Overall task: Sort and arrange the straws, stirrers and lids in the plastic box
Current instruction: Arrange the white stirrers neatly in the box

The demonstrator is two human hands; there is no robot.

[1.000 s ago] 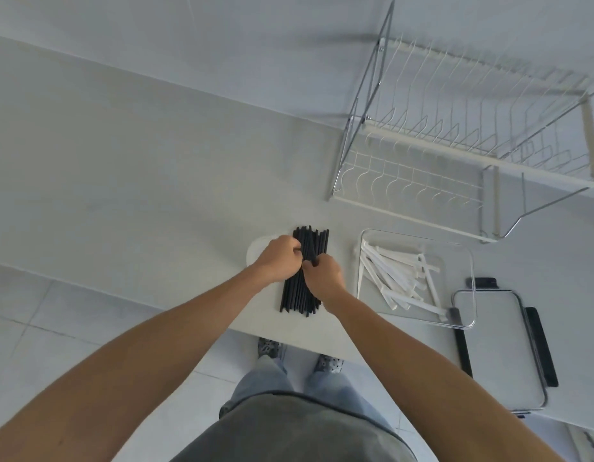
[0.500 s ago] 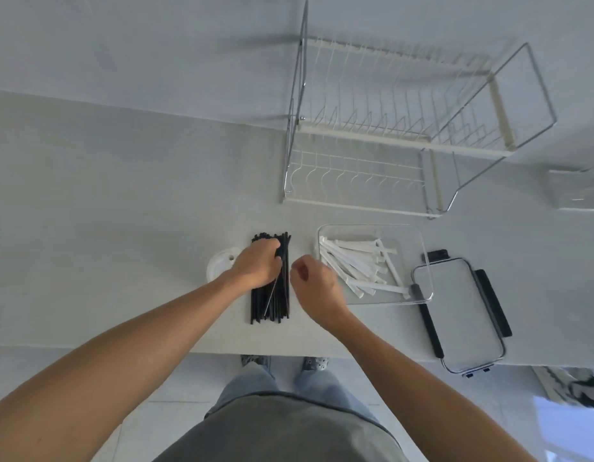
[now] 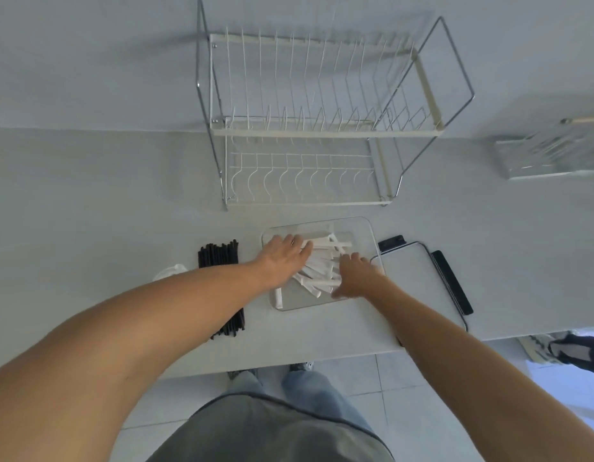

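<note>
**Both hands in the box, on the white sticks**

The box (image 3: 367, 235), clear plastic, sits at the counter's middle, with the 2 hands reaching into it. The left hand (image 3: 284, 258) lies flat on the white sticks (image 3: 317, 273), fingers straight and spread toward 2 o'clock, pressing rather than gripping. That looks like a way to pin the loose fan of sticks so they can be squared up. The right hand (image 3: 354, 273) comes in from the box's 4 o'clock corner, fingers extended over the stick ends; whether any finger pinches a stick cannot be told. The sticks lie jumbled, most slanting between 10 and 4 o'clock, so this sort looks unfinished.

At the box's 9 o'clock the black straws (image 3: 219, 255) lie bundled on the counter, apart from the box, likely set aside for later. A white lid (image 3: 170, 271) peeks out at the straws' 9 o'clock. The box cover (image 3: 419, 281) lies at 3 o'clock, its edge overlapping the box's corner. A dish rack (image 3: 305, 128) stands at 12 o'clock.
</note>
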